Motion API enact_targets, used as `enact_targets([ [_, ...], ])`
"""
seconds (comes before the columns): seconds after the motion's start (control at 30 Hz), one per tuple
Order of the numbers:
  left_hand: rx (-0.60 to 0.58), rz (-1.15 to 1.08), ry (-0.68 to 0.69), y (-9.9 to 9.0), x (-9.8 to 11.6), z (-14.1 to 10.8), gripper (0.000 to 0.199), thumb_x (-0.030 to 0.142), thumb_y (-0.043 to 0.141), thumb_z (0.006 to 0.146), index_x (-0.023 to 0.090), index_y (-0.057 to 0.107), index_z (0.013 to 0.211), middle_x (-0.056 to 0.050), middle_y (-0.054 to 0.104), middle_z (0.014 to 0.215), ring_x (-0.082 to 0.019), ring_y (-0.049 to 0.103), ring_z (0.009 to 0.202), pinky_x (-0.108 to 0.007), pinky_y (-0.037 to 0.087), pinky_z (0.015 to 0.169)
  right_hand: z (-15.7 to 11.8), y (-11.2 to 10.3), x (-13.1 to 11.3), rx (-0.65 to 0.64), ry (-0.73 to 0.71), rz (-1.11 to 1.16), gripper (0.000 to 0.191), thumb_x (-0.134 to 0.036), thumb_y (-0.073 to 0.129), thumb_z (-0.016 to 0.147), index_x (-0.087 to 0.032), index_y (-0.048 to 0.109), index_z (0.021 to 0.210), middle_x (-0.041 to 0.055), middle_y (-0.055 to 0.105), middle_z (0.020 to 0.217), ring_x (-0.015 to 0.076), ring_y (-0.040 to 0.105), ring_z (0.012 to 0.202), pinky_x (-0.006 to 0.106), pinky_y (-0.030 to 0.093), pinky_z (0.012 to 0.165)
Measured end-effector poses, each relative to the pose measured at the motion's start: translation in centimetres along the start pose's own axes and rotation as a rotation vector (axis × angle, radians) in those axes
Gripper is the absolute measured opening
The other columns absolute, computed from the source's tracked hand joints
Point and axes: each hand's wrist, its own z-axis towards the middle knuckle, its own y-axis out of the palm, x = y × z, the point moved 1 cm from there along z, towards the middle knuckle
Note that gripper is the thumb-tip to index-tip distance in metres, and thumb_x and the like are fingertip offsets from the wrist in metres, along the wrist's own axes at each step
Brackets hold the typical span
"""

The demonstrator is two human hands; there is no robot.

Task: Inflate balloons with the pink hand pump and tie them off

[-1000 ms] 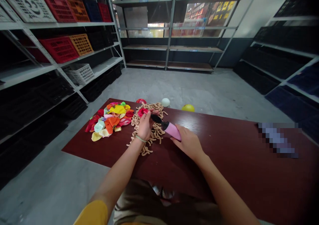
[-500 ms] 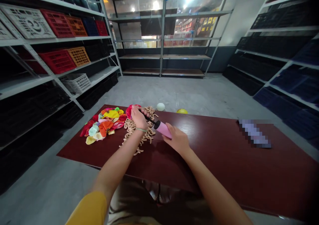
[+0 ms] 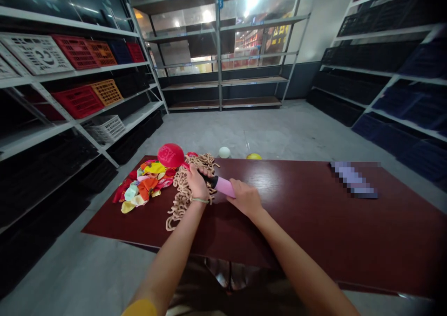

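A partly inflated red balloon (image 3: 171, 155) sticks out to the left of my left hand (image 3: 198, 182). My left hand is closed around the balloon's neck at the black end of a hand pump; the fingers hide just where they join. My right hand (image 3: 246, 197) grips the pink barrel of the balloon pump (image 3: 224, 187), close to my left hand. Under and beside my left hand lies a heap of beige, curly, cord-like pieces (image 3: 179, 199). Left of it, limp balloons in several colours (image 3: 148, 184) are piled on the table.
The dark red table (image 3: 296, 227) spans the front. A pixelated flat object (image 3: 354, 180) lies at its right. Beyond the far edge are a pale balloon (image 3: 224, 152) and a yellow one (image 3: 254, 156). Shelves with crates (image 3: 78, 100) stand left, more shelving right and behind.
The red balloon has swelled and now stands out past my left hand. My hands have come closer together, and the black rod between them shows much less. The view has shifted slightly.
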Motion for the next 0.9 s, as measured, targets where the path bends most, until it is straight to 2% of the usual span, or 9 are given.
enact_targets([
  [0.07,0.001,-0.006,-0.006,-0.1,-0.7,-0.5,0.034,0.043,0.051,0.095,0.019,0.045,0.071,0.006,0.042,0.054,-0.008,0.041,0.042,-0.022,0.038,0.043,-0.1,0.1,0.1,-0.008,-0.033,-0.018,0.042,-0.037,0.060,0.084,-0.019,0.055,0.121,0.0064,0.068,0.097,0.0197,0.060,0.084,0.029,0.031,0.067],
  [0.13,0.007,-0.013,-0.026,-0.4,0.1,0.2,0.036,0.043,0.051,0.092,0.021,0.038,0.067,0.007,0.037,0.049,-0.008,0.036,0.038,-0.022,0.032,0.040,-0.1,0.1,0.2,-0.004,-0.053,-0.032,0.041,-0.038,0.059,0.085,-0.019,0.055,0.122,0.0063,0.068,0.096,0.0196,0.060,0.084,0.029,0.030,0.067],
  [0.3,0.014,-0.095,0.009,-1.0,6.0,4.8,0.029,0.034,0.054,0.089,0.021,0.037,0.070,0.008,0.034,0.052,-0.006,0.035,0.039,-0.021,0.029,0.040,0.3,-0.8,1.6,0.059,-0.063,-0.056,0.041,-0.036,0.058,0.086,-0.022,0.055,0.125,0.0061,0.069,0.098,0.0196,0.059,0.085,0.030,0.027,0.066],
  [0.4,0.086,-0.137,0.051,-1.2,7.8,6.3,0.025,0.031,0.053,0.089,0.021,0.037,0.072,0.008,0.033,0.054,-0.005,0.035,0.039,-0.020,0.027,0.041,0.4,-1.3,2.4,0.077,-0.002,-0.082,0.043,-0.039,0.058,0.086,-0.026,0.057,0.127,0.0055,0.068,0.094,0.0196,0.058,0.081,0.031,0.024,0.064],
  [0.5,0.122,-0.162,0.099,-0.6,6.3,5.1,0.025,0.030,0.054,0.087,0.021,0.036,0.072,0.009,0.032,0.054,-0.004,0.033,0.039,-0.019,0.026,0.041,0.2,-1.2,2.4,0.049,0.038,-0.075,0.046,-0.042,0.059,0.084,-0.026,0.058,0.127,0.0066,0.068,0.094,0.0200,0.058,0.079,0.030,0.024,0.062],
  [0.67,0.048,-0.111,0.025,1.0,0.2,-0.2,0.028,0.031,0.054,0.084,0.021,0.033,0.070,0.009,0.034,0.053,-0.005,0.035,0.040,-0.019,0.028,0.040,-0.2,-0.5,1.8,0.012,0.029,-0.040,0.048,-0.044,0.062,0.081,-0.023,0.057,0.124,0.0069,0.069,0.095,0.0200,0.059,0.080,0.029,0.027,0.063],
  [0.73,0.012,-0.091,-0.010,1.2,-1.0,-1.2,0.026,0.029,0.053,0.083,0.022,0.033,0.069,0.008,0.036,0.053,-0.006,0.037,0.040,-0.020,0.030,0.041,-0.2,-0.4,1.8,0.020,0.007,-0.040,0.045,-0.043,0.062,0.082,-0.021,0.058,0.121,0.0060,0.068,0.093,0.0195,0.059,0.080,0.029,0.028,0.063],
  [0.8,-0.009,-0.068,-0.016,0.9,-0.4,-0.7,0.023,0.027,0.052,0.083,0.021,0.034,0.069,0.008,0.037,0.053,-0.006,0.037,0.040,-0.020,0.031,0.041,-0.2,-0.5,2.0,0.039,-0.017,-0.044,0.041,-0.042,0.060,0.083,-0.020,0.059,0.117,0.0055,0.068,0.091,0.0192,0.059,0.079,0.029,0.028,0.064],
  [0.9,-0.015,-0.076,0.019,-0.4,3.3,2.2,0.020,0.022,0.050,0.081,0.021,0.034,0.069,0.008,0.034,0.053,-0.006,0.035,0.040,-0.020,0.030,0.041,0.0,-0.7,2.2,0.063,-0.056,-0.036,0.038,-0.042,0.059,0.085,-0.018,0.059,0.114,0.0055,0.068,0.091,0.0194,0.060,0.080,0.030,0.030,0.067],
])
